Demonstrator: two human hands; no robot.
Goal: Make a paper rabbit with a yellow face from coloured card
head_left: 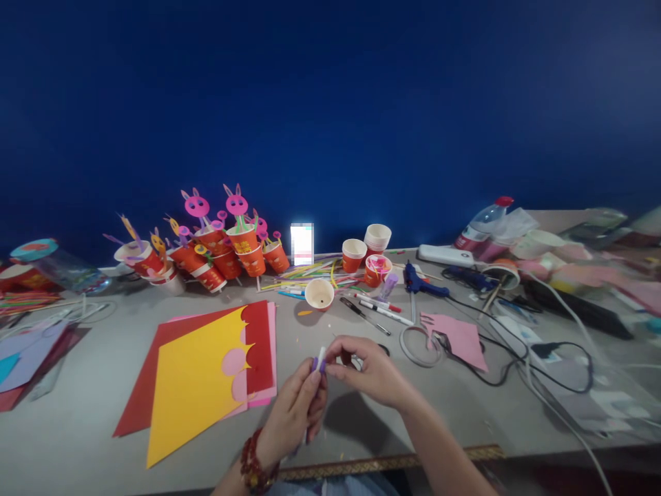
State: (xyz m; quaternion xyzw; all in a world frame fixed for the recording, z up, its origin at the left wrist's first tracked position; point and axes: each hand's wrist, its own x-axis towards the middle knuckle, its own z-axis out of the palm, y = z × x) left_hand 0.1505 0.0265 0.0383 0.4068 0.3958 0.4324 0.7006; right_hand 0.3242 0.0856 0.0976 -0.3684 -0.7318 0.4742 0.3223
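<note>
My left hand point(297, 410) is closed around a thin white stick with a small purple piece point(319, 362) at its upper end. A bead bracelet sits on that wrist. My right hand point(368, 368) pinches the same purple piece from the right side. Both hands hover above the grey table point(93, 441), just right of a stack of yellow, red and pink paper sheets point(201, 375).
Orange paper cups with pink rabbit figures point(211, 251) cluster at the back left. A single cup point(319, 294), markers point(385, 311), scissors, a blue glue gun point(418, 282), a pink cut paper point(457, 337), a tape ring, cables and a bottle point(480, 224) fill the right.
</note>
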